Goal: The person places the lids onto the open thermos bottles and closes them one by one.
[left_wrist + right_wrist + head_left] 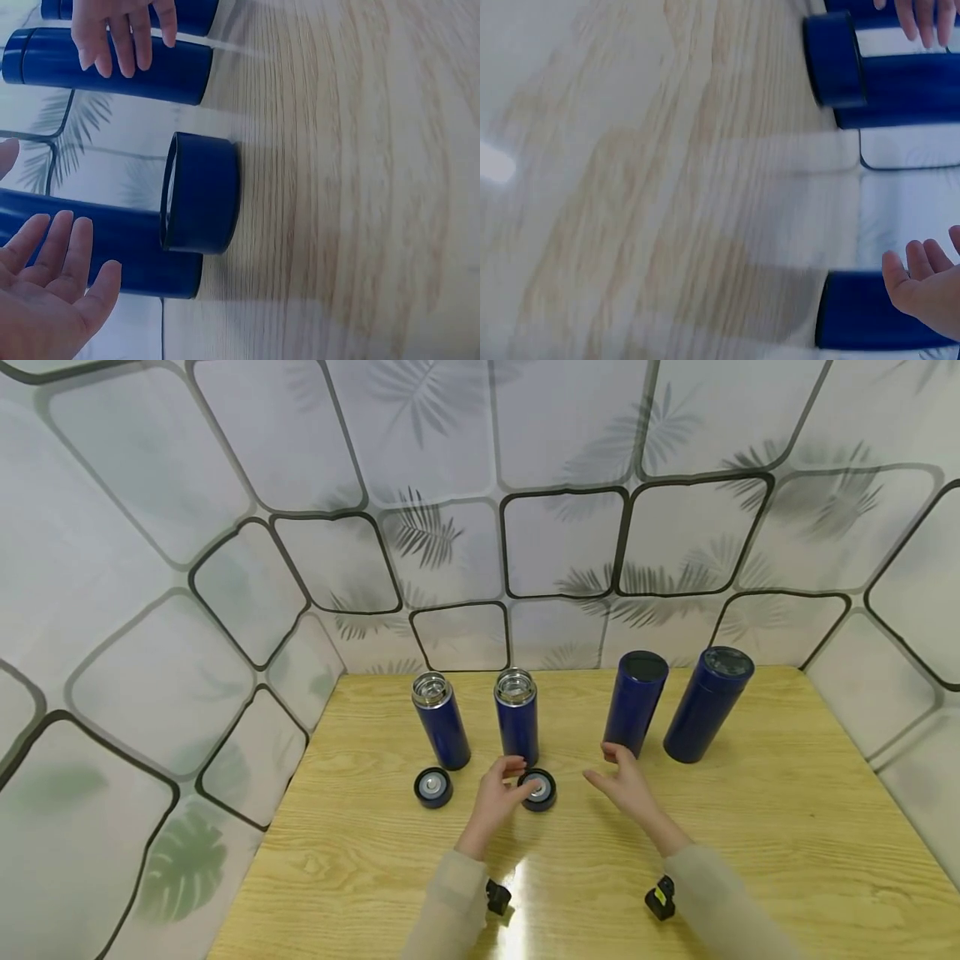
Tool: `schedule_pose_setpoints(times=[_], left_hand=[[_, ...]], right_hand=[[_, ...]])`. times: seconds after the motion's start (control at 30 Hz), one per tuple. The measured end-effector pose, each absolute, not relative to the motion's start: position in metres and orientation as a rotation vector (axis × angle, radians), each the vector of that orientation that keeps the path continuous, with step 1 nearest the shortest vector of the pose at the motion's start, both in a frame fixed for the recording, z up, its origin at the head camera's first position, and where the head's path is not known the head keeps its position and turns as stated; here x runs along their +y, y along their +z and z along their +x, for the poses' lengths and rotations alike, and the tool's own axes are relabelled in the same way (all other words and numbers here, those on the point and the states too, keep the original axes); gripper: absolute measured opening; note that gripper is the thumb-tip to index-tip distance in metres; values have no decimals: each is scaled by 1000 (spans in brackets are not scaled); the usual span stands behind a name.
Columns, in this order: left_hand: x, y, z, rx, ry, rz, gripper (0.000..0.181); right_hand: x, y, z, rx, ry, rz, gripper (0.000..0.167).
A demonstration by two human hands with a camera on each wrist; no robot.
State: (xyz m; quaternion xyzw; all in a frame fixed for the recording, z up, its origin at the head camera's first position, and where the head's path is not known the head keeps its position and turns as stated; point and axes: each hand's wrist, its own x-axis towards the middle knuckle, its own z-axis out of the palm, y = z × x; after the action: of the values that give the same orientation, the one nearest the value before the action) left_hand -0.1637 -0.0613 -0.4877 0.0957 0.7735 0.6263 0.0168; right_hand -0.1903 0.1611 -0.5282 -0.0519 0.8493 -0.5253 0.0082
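Observation:
My left hand (498,797) hovers beside an upturned blue lid (537,790), its fingers relaxed and apart, in front of an uncapped blue thermos bottle (517,718). The left wrist view has this lid (201,193) on the tabletop, with the left hand (52,292) holding nothing. My right hand (626,785) is in the air in front of a blue thermos bottle with a dark top (636,702). Loosely bent, the fingers of the right hand (930,289) grip nothing in the right wrist view. Whether they touch the bottle behind cannot be told.
Further left stands another uncapped bottle (442,722), with its upturned lid (432,787) in front. A capped blue bottle (708,706) stands at the far right. All rest on a wooden table (360,860), with patterned cloth walls (450,552) behind and at the sides.

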Motion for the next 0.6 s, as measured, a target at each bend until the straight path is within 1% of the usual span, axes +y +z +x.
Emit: schedule_pose_setpoints(times=[0.13,0.3,0.53,0.6], left_hand=[[-67,-481,-161,2437,1966,277,37],[-77,-486,-163,2450,1988,257,36],[-86,-489,-163,2428,2033,203,35],[-88,-499,-168,2446,2035,213,35]], right_hand=[[145,-534,-195,2639,-1599,-227,58],[126,-540,-198,2649,-1527,-335,62],[104,-546,-202,2624,-1383,-423,75],[101,-548,-202,2635,-1338,-432,78]])
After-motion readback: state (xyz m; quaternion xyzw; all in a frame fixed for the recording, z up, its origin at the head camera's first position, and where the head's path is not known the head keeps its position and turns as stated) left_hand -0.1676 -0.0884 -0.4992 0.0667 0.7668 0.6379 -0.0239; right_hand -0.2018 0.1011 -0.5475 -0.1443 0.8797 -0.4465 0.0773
